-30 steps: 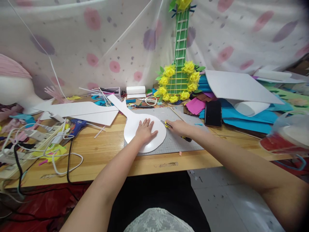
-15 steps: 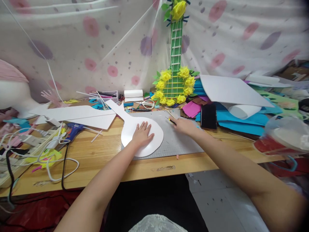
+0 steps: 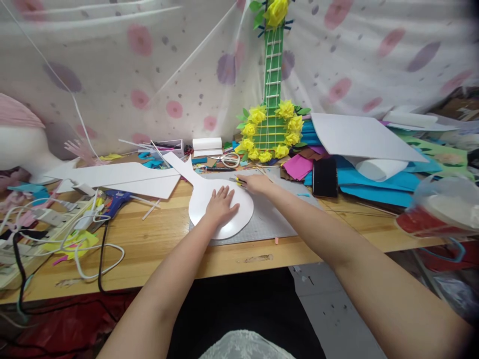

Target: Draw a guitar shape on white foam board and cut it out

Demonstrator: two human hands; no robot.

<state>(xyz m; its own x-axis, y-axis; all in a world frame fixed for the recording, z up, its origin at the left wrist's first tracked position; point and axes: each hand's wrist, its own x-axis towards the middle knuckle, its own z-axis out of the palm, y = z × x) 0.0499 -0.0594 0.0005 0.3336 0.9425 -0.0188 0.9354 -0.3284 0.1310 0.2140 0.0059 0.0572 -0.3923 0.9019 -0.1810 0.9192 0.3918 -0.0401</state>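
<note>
My left hand (image 3: 221, 204) lies flat with fingers spread on a white guitar-shaped board (image 3: 202, 209), which has a round body and a narrow neck slanting up to the left. Under the board is a grey cutting mat (image 3: 279, 214). My right hand (image 3: 256, 184) is closed around a small craft knife (image 3: 238, 181) with a yellow and black handle. The knife's tip is at the upper right edge of the board's round body; whether it touches the board I cannot tell.
Behind the mat stands a green guitar model (image 3: 273, 94) with yellow paper flowers. Scissors (image 3: 230, 159) and scraps lie before it. A blue glue gun (image 3: 115, 200) and cables are at left, near white board pieces (image 3: 123, 177). A black phone (image 3: 325, 178) and coloured sheets lie right, beside a red bucket (image 3: 422, 217).
My right hand has moved left with the craft knife, from over the bare mat to the board's upper edge. My left hand has stayed on the board.
</note>
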